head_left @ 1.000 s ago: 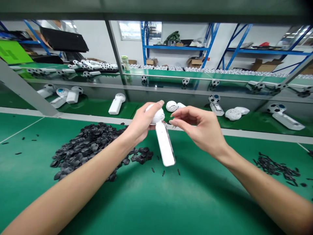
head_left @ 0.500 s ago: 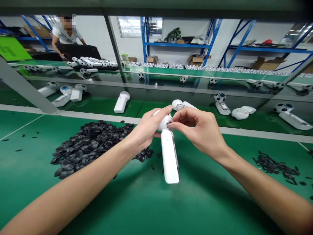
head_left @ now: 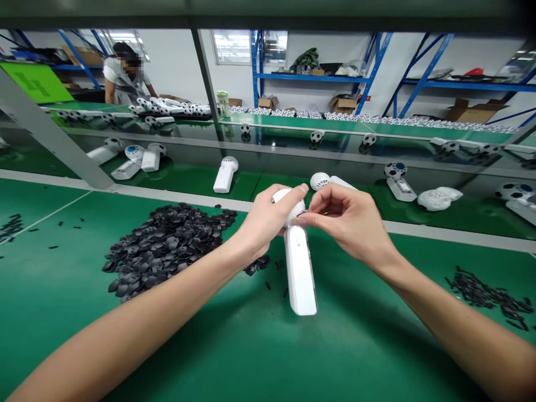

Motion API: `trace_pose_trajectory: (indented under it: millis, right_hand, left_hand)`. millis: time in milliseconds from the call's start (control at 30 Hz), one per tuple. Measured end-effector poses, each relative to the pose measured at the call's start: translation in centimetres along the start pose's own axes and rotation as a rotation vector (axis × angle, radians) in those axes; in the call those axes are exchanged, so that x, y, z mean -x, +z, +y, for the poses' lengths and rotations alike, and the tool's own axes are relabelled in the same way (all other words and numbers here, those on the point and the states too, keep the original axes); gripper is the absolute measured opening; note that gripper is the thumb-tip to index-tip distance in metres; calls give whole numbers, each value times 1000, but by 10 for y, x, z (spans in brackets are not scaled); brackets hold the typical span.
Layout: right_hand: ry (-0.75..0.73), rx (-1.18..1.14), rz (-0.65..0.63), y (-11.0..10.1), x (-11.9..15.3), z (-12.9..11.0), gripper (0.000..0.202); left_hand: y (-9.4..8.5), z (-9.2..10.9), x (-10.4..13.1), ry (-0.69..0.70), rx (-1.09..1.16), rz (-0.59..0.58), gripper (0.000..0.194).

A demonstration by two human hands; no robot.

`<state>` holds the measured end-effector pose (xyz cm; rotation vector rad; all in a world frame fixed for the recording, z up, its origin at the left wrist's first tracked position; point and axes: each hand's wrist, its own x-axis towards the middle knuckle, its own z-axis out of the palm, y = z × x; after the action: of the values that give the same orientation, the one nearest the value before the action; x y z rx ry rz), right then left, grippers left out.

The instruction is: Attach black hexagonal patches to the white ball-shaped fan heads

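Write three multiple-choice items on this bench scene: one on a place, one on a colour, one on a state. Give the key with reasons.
1. Where does the pile of black pieces lie?
A. on the green bench, beside the left forearm
B. on the blue shelf at the back
C. in a cardboard box

2. What colour is the handle of the hand fan being held?
A. black
B. white
C. blue

3. How is the fan held?
A. lying flat on the bench, untouched
B. off the bench, the left hand closed round its round head, the right hand pinching at the head
C. hanging from the right hand alone

Key:
1 A, the dark heap sits on the green bench by that forearm.
2 B, the handle hanging below the hands is white.
3 B, both hands meet at the head and the handle hangs free.
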<state>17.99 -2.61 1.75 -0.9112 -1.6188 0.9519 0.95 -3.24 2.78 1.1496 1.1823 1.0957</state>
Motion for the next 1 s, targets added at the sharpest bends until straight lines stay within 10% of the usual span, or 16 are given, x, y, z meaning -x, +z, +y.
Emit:
trace_pose_trajectory:
  millis: [600, 867, 1000]
  right_hand:
    - [98, 170, -73, -15, 6, -11, 46]
    - [-406, 501, 133, -5, 14, 2, 40]
    - [-416, 566, 106, -5, 11, -4, 45]
  left_hand:
    - [5, 8, 15, 201, -291, 24, 30]
    - [3, 17, 14, 208, -49, -58, 33]
    - [6, 17, 13, 186, 36, -102, 34]
